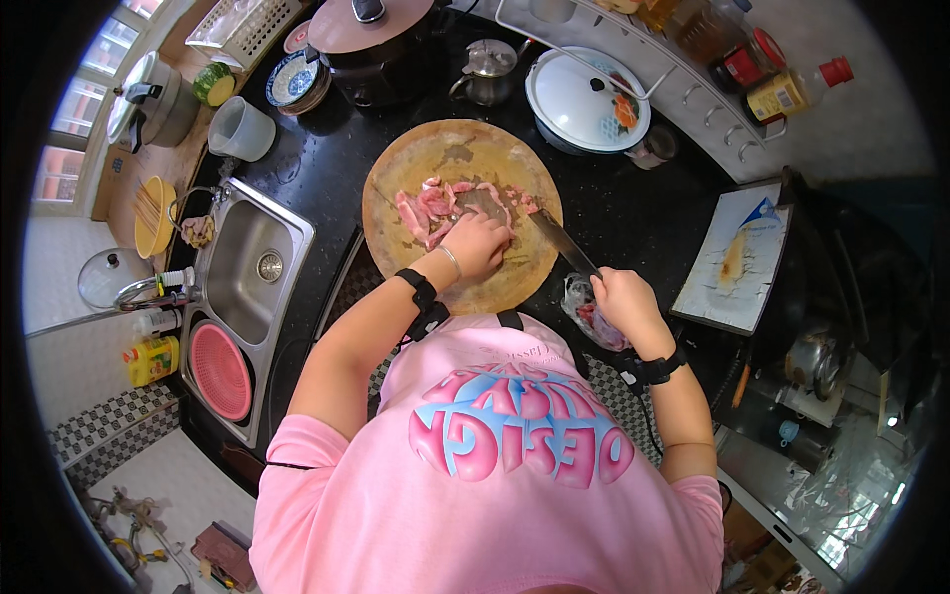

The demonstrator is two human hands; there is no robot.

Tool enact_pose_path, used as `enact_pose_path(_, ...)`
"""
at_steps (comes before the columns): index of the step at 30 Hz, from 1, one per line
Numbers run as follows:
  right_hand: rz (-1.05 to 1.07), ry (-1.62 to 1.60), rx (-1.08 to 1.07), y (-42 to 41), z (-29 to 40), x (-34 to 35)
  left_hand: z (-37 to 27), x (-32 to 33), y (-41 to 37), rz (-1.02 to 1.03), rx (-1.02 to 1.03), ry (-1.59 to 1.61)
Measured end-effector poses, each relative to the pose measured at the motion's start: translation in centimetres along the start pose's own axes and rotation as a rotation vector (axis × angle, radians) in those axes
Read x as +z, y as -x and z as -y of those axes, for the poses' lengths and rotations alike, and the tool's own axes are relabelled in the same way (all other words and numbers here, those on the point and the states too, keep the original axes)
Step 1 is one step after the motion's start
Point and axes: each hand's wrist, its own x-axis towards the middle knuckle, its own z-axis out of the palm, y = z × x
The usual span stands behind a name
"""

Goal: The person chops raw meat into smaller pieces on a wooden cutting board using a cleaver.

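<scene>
A round wooden chopping board [460, 148] lies on the black counter in front of me, with slices of raw meat [434, 202] on its middle and small cut bits [522, 197] to their right. My left hand [477, 243] rests on the board, its curled fingers pressing a strip of the meat; the fingertips are partly hidden. My right hand [627, 303] grips the handle of a kitchen knife [568, 243]. The blade slants up and left, its tip over the board's right part by the small bits. A clear plastic bag with meat [594, 315] lies just left of the right hand.
To the left is a steel sink [236, 249] with a pink colander [220, 371]. Behind the board stand a dark cooker [371, 74], a metal pot [487, 70] and a lidded enamel basin [579, 89]. A condiment rack [712, 89] hangs at upper right, above a stained board [735, 260].
</scene>
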Motion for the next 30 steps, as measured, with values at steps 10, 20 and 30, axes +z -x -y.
enact_pose_path(10, 0.111, -0.015, -0.044, -0.2, 1.2, 0.4, 0.2, -0.6, 0.6, -0.093, -0.217, -0.037)
enact_pose_path(20, 0.015, 0.062, 0.037, 0.1, 0.8, 0.3, 2.9, -1.7, -2.6, -0.1, -0.19, -0.169)
enact_pose_path(30, 0.023, 0.001, -0.016, 0.2, 0.9, 0.7, 3.3, -3.1, -2.4, 0.026, -0.225, -0.116)
